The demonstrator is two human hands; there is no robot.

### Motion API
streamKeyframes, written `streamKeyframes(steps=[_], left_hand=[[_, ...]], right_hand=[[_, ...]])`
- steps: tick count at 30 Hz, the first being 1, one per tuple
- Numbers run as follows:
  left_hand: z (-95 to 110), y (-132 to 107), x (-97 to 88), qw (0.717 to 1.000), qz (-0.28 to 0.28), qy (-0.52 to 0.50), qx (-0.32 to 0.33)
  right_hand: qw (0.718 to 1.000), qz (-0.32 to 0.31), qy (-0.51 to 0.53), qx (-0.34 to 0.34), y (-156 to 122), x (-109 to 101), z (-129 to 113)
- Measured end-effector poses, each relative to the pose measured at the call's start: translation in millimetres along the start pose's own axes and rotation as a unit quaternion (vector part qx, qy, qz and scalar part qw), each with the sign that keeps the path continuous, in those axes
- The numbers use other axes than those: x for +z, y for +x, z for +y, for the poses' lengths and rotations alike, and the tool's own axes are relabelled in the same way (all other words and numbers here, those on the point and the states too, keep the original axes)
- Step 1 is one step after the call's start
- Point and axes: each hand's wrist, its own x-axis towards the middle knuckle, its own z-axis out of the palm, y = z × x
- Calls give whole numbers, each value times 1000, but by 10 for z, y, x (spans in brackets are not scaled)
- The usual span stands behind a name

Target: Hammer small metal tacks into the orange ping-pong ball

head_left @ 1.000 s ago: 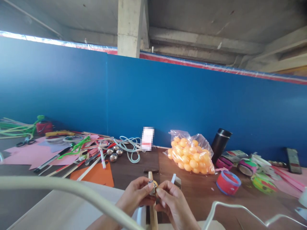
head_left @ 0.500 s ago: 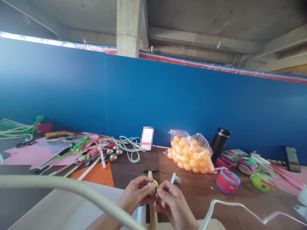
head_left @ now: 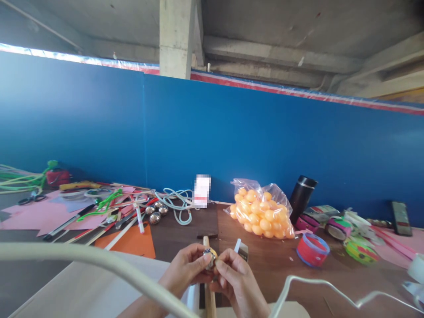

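Between my hands is a small round silvery ball with a yellow patch on top, partly covered by fingers. My left hand grips it from the left, thumb laid across its front. The thumb and fingers of my right hand are pinched together at its right edge; whatever lies between these fingertips is too small to make out. Under the hands a hammer lies with its wooden handle towards me and its dark head beyond. Several shiny silver balls rest further back to the left.
A clear bag of orange balls and a black bottle stand at the back. Tape rolls, one red, sit at right. Pens, paper and scissors clutter the left. A pale tube crosses the near left foreground; a white cable runs at right.
The view has shifted very slightly. Both hands keep the same hold on the silvery ball, and the things on the table have not moved.
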Motion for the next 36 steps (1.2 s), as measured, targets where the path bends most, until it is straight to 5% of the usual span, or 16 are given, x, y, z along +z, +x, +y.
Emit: streamKeyframes(steps=[24, 28, 31, 36], left_hand=[[24, -2, -30, 999, -5, -35, 0], [97, -2, -72, 998, 8, -64, 8], [130, 11, -126, 997, 17, -77, 24], [103, 106, -281, 991, 54, -94, 75]], right_hand=[[1000, -8, 4, -7, -5, 67, -10], [995, -2, -101, -23, 26, -32, -32], [945, 23, -325, -28, 22, -165, -35], [779, 50, -625, -21, -58, -149, -38]])
